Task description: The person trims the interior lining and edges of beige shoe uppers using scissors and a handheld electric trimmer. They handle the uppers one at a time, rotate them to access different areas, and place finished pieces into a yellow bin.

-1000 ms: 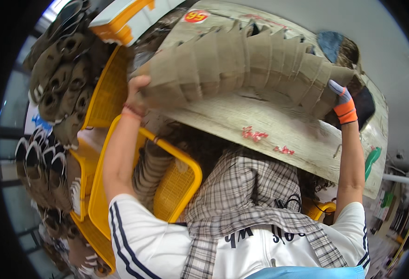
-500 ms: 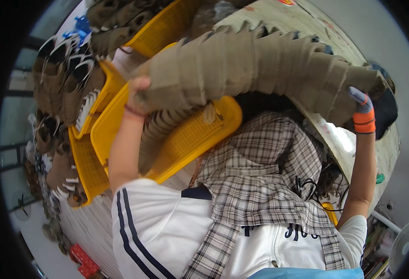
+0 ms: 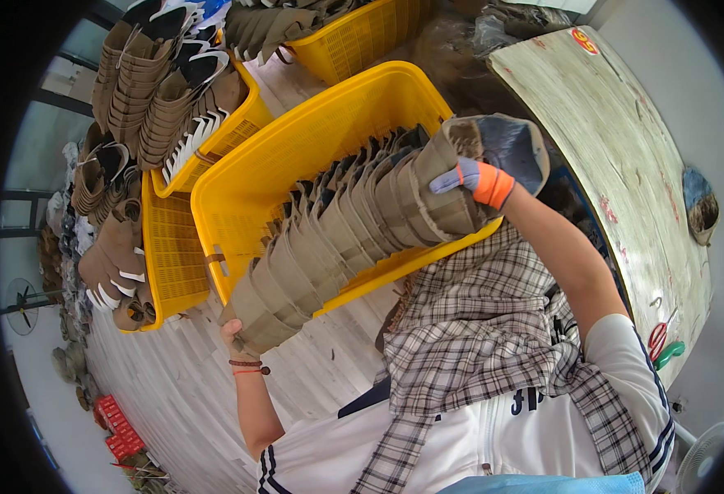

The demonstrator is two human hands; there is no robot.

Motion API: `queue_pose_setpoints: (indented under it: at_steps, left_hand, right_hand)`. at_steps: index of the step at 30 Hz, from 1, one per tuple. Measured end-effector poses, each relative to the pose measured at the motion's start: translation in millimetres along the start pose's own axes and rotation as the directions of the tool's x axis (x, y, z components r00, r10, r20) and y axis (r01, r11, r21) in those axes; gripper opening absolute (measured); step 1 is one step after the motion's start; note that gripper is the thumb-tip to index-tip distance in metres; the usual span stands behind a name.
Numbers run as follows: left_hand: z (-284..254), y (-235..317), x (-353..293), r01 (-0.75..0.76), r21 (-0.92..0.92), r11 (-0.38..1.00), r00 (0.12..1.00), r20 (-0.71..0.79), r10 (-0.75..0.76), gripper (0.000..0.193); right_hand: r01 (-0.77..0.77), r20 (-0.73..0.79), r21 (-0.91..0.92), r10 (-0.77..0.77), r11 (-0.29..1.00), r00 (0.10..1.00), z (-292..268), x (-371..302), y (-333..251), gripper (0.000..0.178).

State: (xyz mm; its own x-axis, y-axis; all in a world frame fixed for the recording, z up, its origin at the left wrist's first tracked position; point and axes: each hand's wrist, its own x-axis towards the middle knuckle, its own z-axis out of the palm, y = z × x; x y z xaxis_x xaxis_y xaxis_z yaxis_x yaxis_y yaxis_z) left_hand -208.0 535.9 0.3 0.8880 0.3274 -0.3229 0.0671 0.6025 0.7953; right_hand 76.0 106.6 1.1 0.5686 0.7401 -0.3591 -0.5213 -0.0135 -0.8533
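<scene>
A long stack of nested khaki shoe uppers (image 3: pixel 341 239) slants across the near side of a yellow plastic basket (image 3: pixel 312 97), its lower left end outside the rim. My left hand (image 3: pixel 234 337), bare with bracelets at the wrist, is closed round that lower end; its fingers are partly hidden. Near the upper right end, my right hand (image 3: pixel 473 181), in a grey and orange work glove, grips the stack from above. The end piece there opens toward the right, showing a dark blue and furry inside. Whether other uppers lie under the stack in the basket is hidden.
More yellow baskets (image 3: pixel 176 272) stand to the left and at the back, with stacked brown uppers (image 3: pixel 144 99) in and on them. At right is a pale worktable (image 3: pixel 609 132) bearing red-handled scissors (image 3: pixel 658 339), a green-handled tool (image 3: pixel 670 356) and a single upper (image 3: pixel 699 206).
The stack has swung left and down from above the table's edge to the yellow basket. Its arch has straightened into a slant, both hands still holding it.
</scene>
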Motion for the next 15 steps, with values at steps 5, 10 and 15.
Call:
queue_pose_setpoints:
  at_steps: [5,10,15]
  left_hand:
    - [-80,-37,41,0.173,-0.062,0.983,0.978,-0.104,-0.179,0.069]
    - [-162,-107,94,0.500,0.135,0.855,0.792,-0.471,-0.389,0.066]
    - [-148,-104,110,0.635,0.180,0.751,0.763,-0.295,-0.574,0.058]
  right_hand:
    - [0.054,0.104,-0.141,-0.040,0.989,0.994,-61,60,88,0.029]
    - [0.099,0.053,-0.432,-0.084,0.897,0.995,-66,73,142,0.045]
    - [-0.361,-0.289,-0.021,0.340,0.932,0.895,-57,79,174,0.063]
